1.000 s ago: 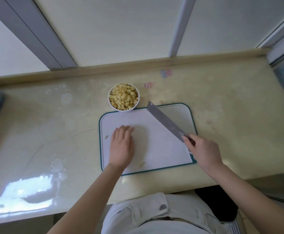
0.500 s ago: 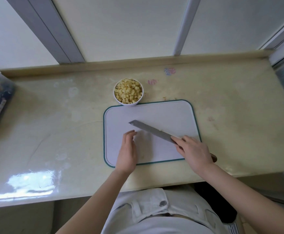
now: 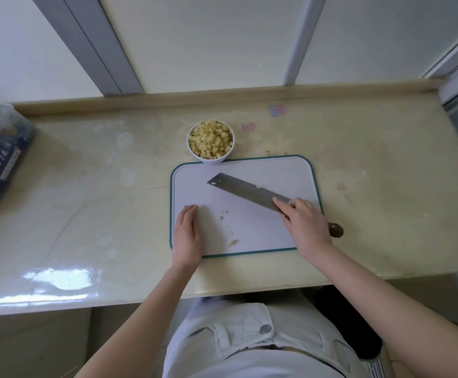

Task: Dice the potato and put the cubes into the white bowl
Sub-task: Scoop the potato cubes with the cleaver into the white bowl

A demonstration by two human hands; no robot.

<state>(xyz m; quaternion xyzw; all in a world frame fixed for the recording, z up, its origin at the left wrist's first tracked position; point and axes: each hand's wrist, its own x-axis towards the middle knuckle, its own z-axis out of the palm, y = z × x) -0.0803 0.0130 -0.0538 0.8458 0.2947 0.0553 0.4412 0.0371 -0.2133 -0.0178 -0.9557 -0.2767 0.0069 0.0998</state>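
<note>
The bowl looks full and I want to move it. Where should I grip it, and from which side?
Probably best to cup the bowl by its outer wall, coming from its left or far side. Cubes fill it to the rim, so reaching inside would spill them, and its near side meets the board.

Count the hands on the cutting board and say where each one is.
2. The left hand lies flat on the cutting board's near-left corner; the right hand grips the knife over the board's right edge.

One bowl [image 3: 213, 159], one knife [image 3: 244, 188], one board [image 3: 290, 173]
</note>
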